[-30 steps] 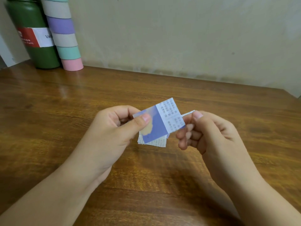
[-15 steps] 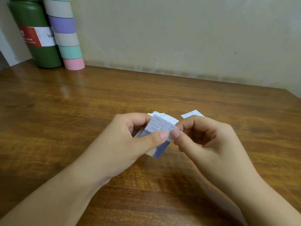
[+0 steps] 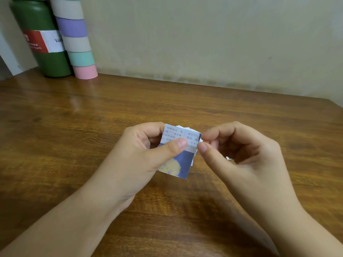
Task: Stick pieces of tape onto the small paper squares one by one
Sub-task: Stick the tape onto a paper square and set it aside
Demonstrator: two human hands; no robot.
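Centrally, both hands meet at a small stack of paper squares held above the wooden table.

Just below the middle of the frame, the left hand (image 3: 148,154) grasps the stack of paper squares (image 3: 179,154), thumb pressed across the printed top sheet and fingers curled behind it. That sheet shows text in its upper half and a blue field with a yellow shape below. The right hand (image 3: 241,154) has its thumb and forefinger brought together at the stack's upper right corner, pinching the edge there; whether any tape lies between them cannot be told. The table (image 3: 241,115) fills the lower frame. At the upper left stand a green bottle (image 3: 42,52) and, touching it, a column of pastel tape rolls (image 3: 76,36).
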